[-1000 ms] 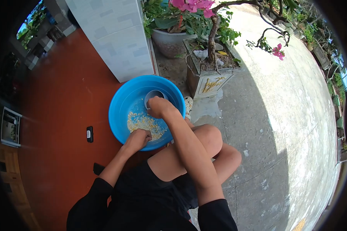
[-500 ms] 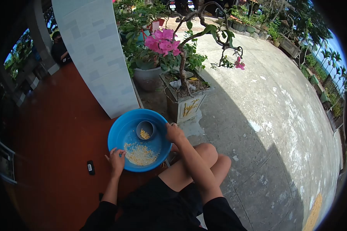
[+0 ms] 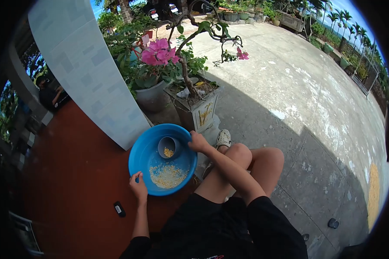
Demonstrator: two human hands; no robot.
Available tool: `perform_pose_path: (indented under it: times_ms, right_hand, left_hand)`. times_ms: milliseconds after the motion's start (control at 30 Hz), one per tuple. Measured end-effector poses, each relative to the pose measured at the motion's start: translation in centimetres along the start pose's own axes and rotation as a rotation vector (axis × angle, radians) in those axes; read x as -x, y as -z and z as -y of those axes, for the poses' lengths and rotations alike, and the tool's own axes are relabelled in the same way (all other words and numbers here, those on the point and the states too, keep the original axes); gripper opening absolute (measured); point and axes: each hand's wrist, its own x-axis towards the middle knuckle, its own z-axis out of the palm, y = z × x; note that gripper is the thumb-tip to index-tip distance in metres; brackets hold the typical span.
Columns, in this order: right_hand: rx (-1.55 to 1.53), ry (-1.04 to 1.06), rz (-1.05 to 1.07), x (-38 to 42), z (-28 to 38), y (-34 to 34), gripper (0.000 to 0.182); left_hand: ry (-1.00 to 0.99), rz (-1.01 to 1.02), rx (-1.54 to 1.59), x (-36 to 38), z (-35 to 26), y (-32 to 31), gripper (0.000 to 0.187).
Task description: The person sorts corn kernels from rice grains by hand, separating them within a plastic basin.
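A round blue plastic basin (image 3: 135, 149) sits in front of me, by the foot of the tiled pillar. My right hand (image 3: 198, 141) is closed on its right rim, with the fingers partly hidden. On the lower left rim, my left hand (image 3: 138, 186) has its fingers curled over the edge. Inside the basin, a grey bowl (image 3: 164, 143) leans near the far wall, with some yellow kernels (image 3: 168, 152) in it. Loose pale yellow kernels and bits (image 3: 168, 176) lie spread over the near part of the basin's bottom.
A tiled pillar (image 3: 86, 73) rises behind the basin. A square planter (image 3: 199, 113) holds a twisted bougainvillea (image 3: 160, 52). On the red floor (image 3: 86, 172) lies a small black device (image 3: 119, 209). Another person (image 3: 49, 94) is at the far left. Concrete paving (image 3: 285, 112) stretches rightward.
My view has shifted, so the surroundings appear displaced, and a shoe now shows by the planter. My left hand's fingers are more curled on the rim. The bowl and kernels look much the same.
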Motion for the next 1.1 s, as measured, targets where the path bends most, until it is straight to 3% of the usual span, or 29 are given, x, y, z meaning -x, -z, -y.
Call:
perform_pose_path:
  times_ms: [67, 200, 267, 333, 467, 600, 700, 900, 967, 1100]
  right_hand:
    - [-0.118, 0.039, -0.028, 1.6, 2.0, 2.9, 0.051]
    - [-0.573, 0.015, -0.088, 8.4, 6.8, 11.4, 0.053]
    - [-0.721, -0.08, -0.121, 13.1, 10.1, 17.0, 0.045]
    - [-0.885, -0.041, -0.191, 16.9, 11.4, 21.2, 0.042]
    - [-0.886, -0.107, -0.435, 23.5, 11.0, 27.2, 0.045]
    - [-0.828, -0.208, -0.685, 29.4, 7.8, 30.5, 0.046]
    - [-0.776, -0.306, -0.762, 33.3, 4.9, 32.3, 0.046]
    - [-0.502, -0.466, -0.922, 39.6, -2.3, 33.2, 0.043]
    - [-0.452, -0.459, -0.99, 40.2, -3.0, 32.6, 0.043]
    - [-0.407, -0.582, -1.024, 40.4, -1.1, 32.2, 0.042]
  left_hand:
    - [0.005, -0.003, 0.095, -0.2, -1.2, 1.4, 0.021]
    - [-0.038, 0.002, 0.295, -2.7, -12.5, 7.8, 0.024]
    - [-0.066, 0.103, 0.238, -3.3, -19.0, 10.3, 0.022]
    - [-0.092, 0.146, 0.313, -3.4, -22.5, 10.9, 0.02]
    - [-0.242, 0.274, 0.386, -2.7, -28.4, 7.2, 0.016]
    - [-0.258, 0.421, 0.513, -0.5, -32.5, 0.6, 0.014]
    - [-0.265, 0.577, 0.52, 1.3, -35.6, -3.8, 0.013]
    - [-0.507, 0.703, 0.481, 6.2, -40.2, -11.2, 0.012]
    - [-0.61, 0.726, 0.499, 6.2, -40.1, -13.3, 0.011]
    - [-0.546, 0.796, 0.584, 5.8, -39.0, -14.7, 0.01]
